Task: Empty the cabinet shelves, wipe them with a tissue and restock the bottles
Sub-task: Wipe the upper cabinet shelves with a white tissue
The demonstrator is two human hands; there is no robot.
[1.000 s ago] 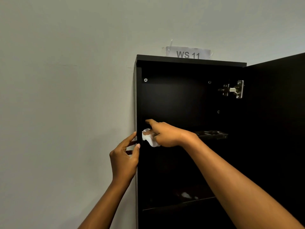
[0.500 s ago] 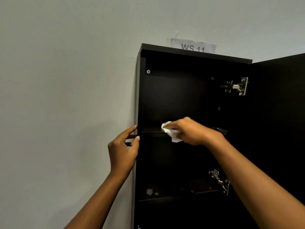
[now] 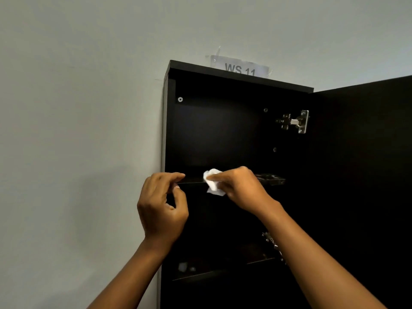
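Grey wall (image 3: 78,130), black cabinet (image 3: 223,134) with its door (image 3: 361,175) open. My left hand (image 3: 161,210) is loosely curled, empty, by the frame. Just right, my right hand (image 3: 242,189) pinches the tissue (image 3: 213,182) on the shelf (image 3: 270,180) edge (crumpled, white).

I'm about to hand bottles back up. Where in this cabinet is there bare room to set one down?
The top compartment, between the cabinet top and the upper shelf, looks bare. It is crowded at that shelf's front edge: the right hand holds the tissue there, with the left hand beside it. The lower shelf looks mostly bare.
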